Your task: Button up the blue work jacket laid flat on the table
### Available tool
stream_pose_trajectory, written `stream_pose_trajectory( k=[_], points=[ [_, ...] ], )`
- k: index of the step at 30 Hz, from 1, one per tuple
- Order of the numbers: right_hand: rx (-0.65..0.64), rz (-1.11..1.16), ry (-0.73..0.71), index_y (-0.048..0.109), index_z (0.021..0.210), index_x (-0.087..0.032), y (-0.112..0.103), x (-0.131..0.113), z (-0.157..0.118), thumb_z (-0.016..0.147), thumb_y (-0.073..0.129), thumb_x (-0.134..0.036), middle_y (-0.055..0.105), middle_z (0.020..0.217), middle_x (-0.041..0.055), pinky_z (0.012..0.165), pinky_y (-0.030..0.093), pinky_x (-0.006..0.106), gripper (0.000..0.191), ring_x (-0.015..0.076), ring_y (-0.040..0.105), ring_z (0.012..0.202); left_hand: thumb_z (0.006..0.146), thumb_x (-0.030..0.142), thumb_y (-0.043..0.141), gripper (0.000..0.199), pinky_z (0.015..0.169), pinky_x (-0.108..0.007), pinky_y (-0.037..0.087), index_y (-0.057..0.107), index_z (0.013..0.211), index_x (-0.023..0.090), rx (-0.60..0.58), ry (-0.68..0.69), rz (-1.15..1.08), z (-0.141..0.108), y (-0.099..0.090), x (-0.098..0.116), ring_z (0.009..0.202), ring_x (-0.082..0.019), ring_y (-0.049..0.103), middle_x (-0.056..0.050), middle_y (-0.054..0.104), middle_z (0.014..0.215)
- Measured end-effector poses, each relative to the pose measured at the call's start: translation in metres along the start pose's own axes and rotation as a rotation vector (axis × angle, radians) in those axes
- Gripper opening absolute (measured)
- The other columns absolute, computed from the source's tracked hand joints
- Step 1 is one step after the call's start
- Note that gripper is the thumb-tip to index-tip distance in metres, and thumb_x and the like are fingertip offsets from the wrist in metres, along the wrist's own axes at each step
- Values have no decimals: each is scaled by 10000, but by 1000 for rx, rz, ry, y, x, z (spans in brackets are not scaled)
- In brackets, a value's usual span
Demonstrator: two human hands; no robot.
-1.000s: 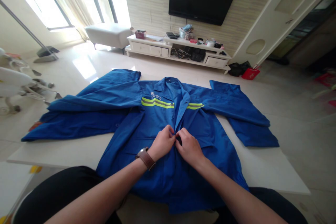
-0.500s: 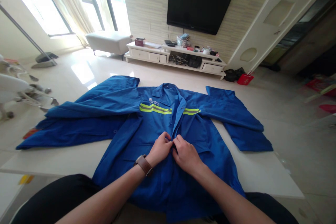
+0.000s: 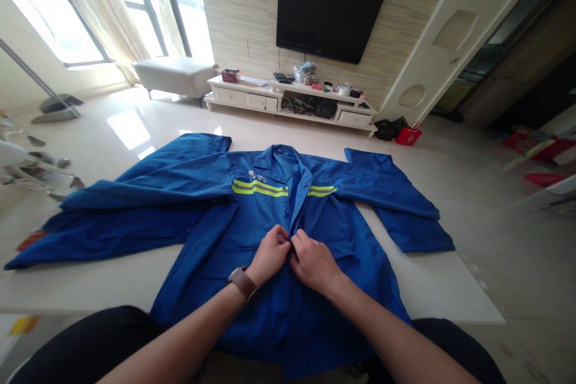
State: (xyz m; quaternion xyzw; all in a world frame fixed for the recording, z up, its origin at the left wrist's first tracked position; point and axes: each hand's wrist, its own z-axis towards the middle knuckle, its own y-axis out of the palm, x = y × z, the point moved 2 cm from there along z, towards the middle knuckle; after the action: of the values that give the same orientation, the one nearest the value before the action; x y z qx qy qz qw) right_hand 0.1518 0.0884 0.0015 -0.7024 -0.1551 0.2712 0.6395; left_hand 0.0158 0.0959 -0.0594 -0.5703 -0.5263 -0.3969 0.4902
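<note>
A blue work jacket (image 3: pixel 243 222) lies spread on a white table (image 3: pixel 432 288), sleeves out to both sides and collar away from me. Yellow-green reflective bands (image 3: pixel 260 188) cross its chest. Its front is open from the collar down to my hands. With a brown-strapped watch (image 3: pixel 243 283) on the wrist, my left hand (image 3: pixel 269 255) pinches the front edge at mid-length. Right beside it, my right hand (image 3: pixel 312 259) pinches the opposite front edge, the fingertips of both hands nearly meeting. Whatever button lies between the fingers is hidden.
Beyond the table stands a low white TV cabinet (image 3: pixel 247 96) with small items on it, under a wall-mounted television (image 3: pixel 330 9). A grey bench (image 3: pixel 175 77) is by the windows. A red bag (image 3: pixel 408 135) sits on the floor; a wheeled chair (image 3: pixel 27 162) is at left.
The view has shifted slightly, so the room and jacket appear a little further left. Both hands keep their pinch at the same spot on the jacket front.
</note>
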Motion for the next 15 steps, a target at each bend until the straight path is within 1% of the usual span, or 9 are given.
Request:
stream_pose_trajectory(
  k=[5, 11, 15],
  points=[
    [-13, 0, 13, 566, 1059, -194, 0, 1, 1, 965, 463, -220, 605, 1058, 66, 668, 424, 271, 142, 193, 653, 880, 703, 76, 608, 182, 486, -183, 398, 504, 802, 188, 7, -103, -169, 1, 4, -1, 461, -88, 507, 81, 519, 541],
    [-3, -21, 24, 571, 1051, -198, -1, 0, 1, 962, 478, -243, 605, 1052, 65, 642, 412, 273, 137, 198, 657, 870, 666, 61, 620, 210, 464, -176, 401, 501, 786, 184, 40, -181, -270, -3, 6, 6, 440, -78, 475, 93, 489, 509],
    [-5, -17, 42, 578, 1053, -200, -2, 0, 1, 959, 487, -248, 612, 1054, 67, 663, 420, 272, 140, 199, 657, 886, 672, 65, 620, 217, 459, -167, 403, 503, 812, 181, 75, -248, -307, -6, 7, 12, 444, -69, 461, 93, 482, 515]
  ],
)
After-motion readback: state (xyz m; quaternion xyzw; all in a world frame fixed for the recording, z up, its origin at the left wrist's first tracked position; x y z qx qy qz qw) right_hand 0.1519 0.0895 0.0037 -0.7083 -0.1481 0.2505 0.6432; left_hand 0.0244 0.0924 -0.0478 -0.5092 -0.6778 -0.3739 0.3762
